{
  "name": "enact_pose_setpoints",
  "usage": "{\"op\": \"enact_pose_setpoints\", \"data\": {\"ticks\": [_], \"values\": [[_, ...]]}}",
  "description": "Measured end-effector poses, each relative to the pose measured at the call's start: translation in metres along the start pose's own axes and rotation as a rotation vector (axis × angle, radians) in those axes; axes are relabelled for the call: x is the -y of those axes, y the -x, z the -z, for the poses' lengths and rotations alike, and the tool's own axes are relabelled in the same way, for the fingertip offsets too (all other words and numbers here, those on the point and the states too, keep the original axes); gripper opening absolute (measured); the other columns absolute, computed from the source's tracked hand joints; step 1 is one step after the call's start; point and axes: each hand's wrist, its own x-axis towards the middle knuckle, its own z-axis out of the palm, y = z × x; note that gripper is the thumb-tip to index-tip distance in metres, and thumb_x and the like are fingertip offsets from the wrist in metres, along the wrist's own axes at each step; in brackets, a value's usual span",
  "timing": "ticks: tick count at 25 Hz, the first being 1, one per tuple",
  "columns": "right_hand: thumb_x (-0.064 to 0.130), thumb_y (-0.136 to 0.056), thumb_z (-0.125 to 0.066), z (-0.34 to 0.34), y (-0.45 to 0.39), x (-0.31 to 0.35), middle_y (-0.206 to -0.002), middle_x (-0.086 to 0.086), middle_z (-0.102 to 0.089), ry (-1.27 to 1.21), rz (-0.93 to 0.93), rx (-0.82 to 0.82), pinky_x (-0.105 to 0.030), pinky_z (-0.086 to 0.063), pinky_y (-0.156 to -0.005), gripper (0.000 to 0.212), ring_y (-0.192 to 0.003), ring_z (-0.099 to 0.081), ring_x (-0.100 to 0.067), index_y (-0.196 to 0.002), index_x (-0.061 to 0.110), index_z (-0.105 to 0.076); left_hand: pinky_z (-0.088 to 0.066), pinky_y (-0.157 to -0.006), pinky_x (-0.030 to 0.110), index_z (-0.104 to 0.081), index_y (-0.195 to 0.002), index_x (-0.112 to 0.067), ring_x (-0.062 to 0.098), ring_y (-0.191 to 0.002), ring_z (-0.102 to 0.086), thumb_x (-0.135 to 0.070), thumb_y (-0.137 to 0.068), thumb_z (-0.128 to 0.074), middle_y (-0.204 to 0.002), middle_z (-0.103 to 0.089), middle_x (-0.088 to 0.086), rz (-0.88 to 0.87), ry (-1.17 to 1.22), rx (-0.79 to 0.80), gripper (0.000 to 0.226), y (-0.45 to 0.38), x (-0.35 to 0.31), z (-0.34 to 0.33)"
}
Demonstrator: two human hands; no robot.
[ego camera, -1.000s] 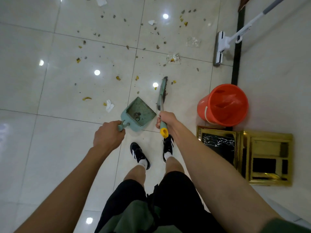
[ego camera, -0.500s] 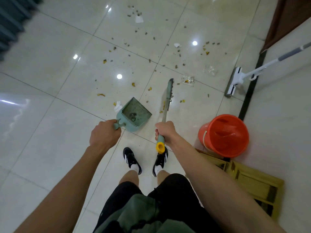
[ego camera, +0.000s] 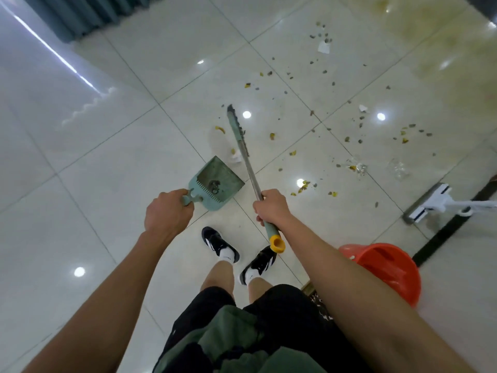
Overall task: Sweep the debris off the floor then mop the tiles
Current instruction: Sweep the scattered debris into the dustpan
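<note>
My left hand (ego camera: 168,211) grips the handle of a green dustpan (ego camera: 219,181) that holds a small clump of dirt. My right hand (ego camera: 271,207) grips the metal shaft of a broom (ego camera: 242,146) near its yellow-capped end; the narrow green broom head points away from me, just right of the dustpan. Debris (ego camera: 317,103) lies scattered over the glossy white tiles ahead and to the right: dark crumbs, yellow bits, white paper scraps and clear plastic wrappers (ego camera: 357,166). A white flat mop (ego camera: 427,203) rests on the floor at the right.
An orange bucket (ego camera: 387,267) stands at my right, close to my right arm. A black floor strip (ego camera: 454,224) runs along the right side. Dark curtains (ego camera: 80,14) hang at the upper left. My two feet in black shoes (ego camera: 219,243) stand below the dustpan.
The view has swung left: bucket, mop and debris have shifted right in the frame and the gold-framed object has left it. Both hands keep their holds; the broom now leans the other way.
</note>
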Motion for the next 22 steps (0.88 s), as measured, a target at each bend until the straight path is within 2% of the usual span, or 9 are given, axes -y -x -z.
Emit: {"op": "enact_pose_setpoints", "data": {"ticks": [3,6,9,12,15,18,22], "values": [[0.005,-0.081,-0.058,-0.028,-0.008,0.031,-0.085,-0.021,-0.069,0.170,0.091,0.047,-0.047,-0.061,-0.054,0.021,-0.066,-0.071,-0.039,-0.097,-0.004,-0.067,-0.047,-0.058,0.031,-0.057,-0.078,-0.029,0.026,-0.060,-0.057,-0.031,-0.092,-0.049,-0.066,-0.057,0.000,0.094,0.033,-0.026,0.016,-0.003,0.042,0.004],[0.003,-0.080,-0.060,-0.055,-0.015,0.056,-0.085,-0.022,-0.069,0.264,0.137,0.086,-0.049,-0.061,-0.053,0.026,-0.068,-0.071,-0.041,-0.102,-0.010,-0.066,-0.050,-0.058,0.032,-0.059,-0.081,-0.029,0.025,-0.059,-0.057,-0.030,-0.092,-0.049,-0.065,-0.057,0.000,0.151,0.065,-0.037,0.016,-0.007,0.078,0.008],[0.001,-0.082,-0.060,-0.088,-0.024,0.083,-0.087,-0.020,-0.070,0.333,0.134,0.123,-0.041,-0.061,-0.052,0.025,-0.059,-0.070,-0.032,-0.103,-0.012,-0.066,-0.046,-0.055,0.030,-0.057,-0.081,-0.027,0.024,-0.058,-0.057,-0.028,-0.093,-0.047,-0.066,-0.056,-0.001,0.192,0.066,-0.029,0.015,-0.020,0.110,0.017],[0.000,-0.084,-0.060,-0.112,-0.037,0.106,-0.087,-0.020,-0.070,0.379,0.122,0.141,-0.035,-0.060,-0.051,0.022,-0.055,-0.068,-0.026,-0.102,-0.012,-0.065,-0.039,-0.053,0.028,-0.064,-0.090,-0.025,0.023,-0.059,-0.055,-0.026,-0.094,-0.047,-0.067,-0.054,-0.003,0.204,0.036,0.008,0.017,-0.035,0.132,0.027],[0.001,-0.085,-0.060,-0.120,-0.053,0.117,-0.090,-0.021,-0.070,0.429,0.113,0.149,-0.033,-0.060,-0.052,0.022,-0.057,-0.069,-0.026,-0.103,-0.011,-0.065,-0.040,-0.055,0.029,-0.067,-0.103,-0.025,0.024,-0.064,-0.057,-0.027,-0.095,-0.049,-0.076,-0.057,0.000,0.177,-0.007,0.047,0.020,-0.047,0.140,0.031],[0.001,-0.088,-0.060,-0.114,-0.071,0.120,-0.090,-0.020,-0.069,0.498,0.111,0.171,-0.037,-0.061,-0.058,0.024,-0.063,-0.072,-0.029,-0.110,-0.010,-0.062,-0.044,-0.060,0.032,-0.067,-0.103,-0.025,0.029,-0.067,-0.056,-0.027,-0.093,-0.049,-0.078,-0.062,0.005,0.163,-0.008,0.053,0.021,-0.060,0.139,0.030],[0.002,-0.092,-0.053,-0.093,-0.096,0.114,-0.088,-0.014,-0.062,0.652,0.084,0.241,-0.034,-0.059,-0.052,0.010,-0.054,-0.066,-0.026,-0.100,0.001,-0.059,-0.050,-0.064,0.035,-0.065,-0.107,-0.026,0.032,-0.069,-0.059,-0.030,-0.093,-0.049,-0.080,-0.064,0.006,0.144,-0.023,0.064,0.021,-0.074,0.120,0.026]]}}
